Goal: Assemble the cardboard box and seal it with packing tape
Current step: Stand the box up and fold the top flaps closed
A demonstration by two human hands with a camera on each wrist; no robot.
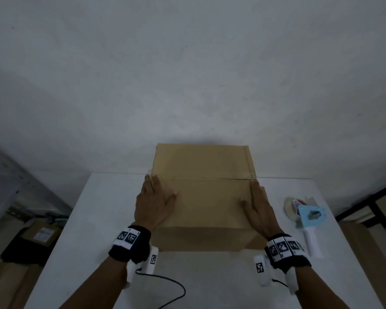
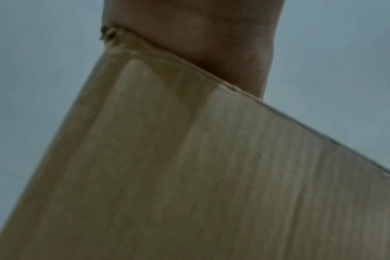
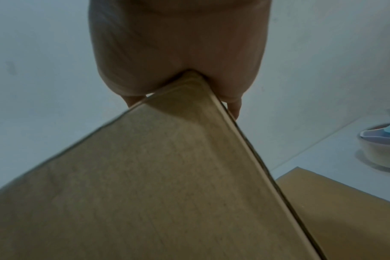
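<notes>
A brown cardboard box point(image 1: 207, 197) stands on the white table point(image 1: 210, 282), its two top flaps folded down and meeting in a seam that runs left to right. My left hand point(image 1: 154, 201) lies flat on the near flap at its left end, fingers straight and thumb spread. At the flap's right edge my right hand point(image 1: 257, 208) presses flat as well. The left wrist view has my palm point(image 2: 200, 35) on the top edge of the box wall point(image 2: 189, 176). The right wrist view has my palm point(image 3: 178, 44) over a box corner point(image 3: 156, 176). A blue-and-white tape dispenser point(image 1: 308, 217) lies on the table to the right.
A black cable point(image 1: 169, 284) trails over the near table. A lower piece of cardboard point(image 3: 345, 211) juts out at the box's right side. A metal shelf point(image 1: 9, 186) and a labelled carton point(image 1: 40, 235) sit left of the table, a black frame point(image 1: 366, 204) to the right.
</notes>
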